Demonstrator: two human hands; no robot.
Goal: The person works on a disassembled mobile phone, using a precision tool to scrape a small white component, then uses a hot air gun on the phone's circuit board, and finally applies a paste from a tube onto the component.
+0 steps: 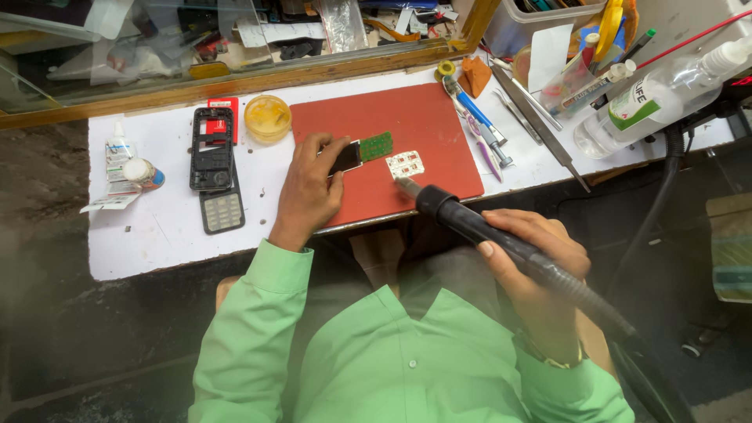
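Note:
My left hand (pixel 307 190) rests on the red mat (pixel 427 125) and pinches the dark screen end of a small green circuit board (pixel 376 146). My right hand (pixel 533 270) grips the black handle of a hot-air tool (pixel 470 223), whose metal nozzle points at the mat just below a small white keypad sheet (pixel 405 164). The nozzle tip hovers close to the board, a little to its right. Both arms wear light green sleeves.
A black phone frame (pixel 211 149) and a grey keypad (pixel 222 211) lie left of the mat, beside a yellow flux tub (pixel 267 117). Glue tubes (pixel 125 164) sit at far left. Tweezers and tools (pixel 493 125) lie right of the mat, next to a clear bottle (pixel 658 98).

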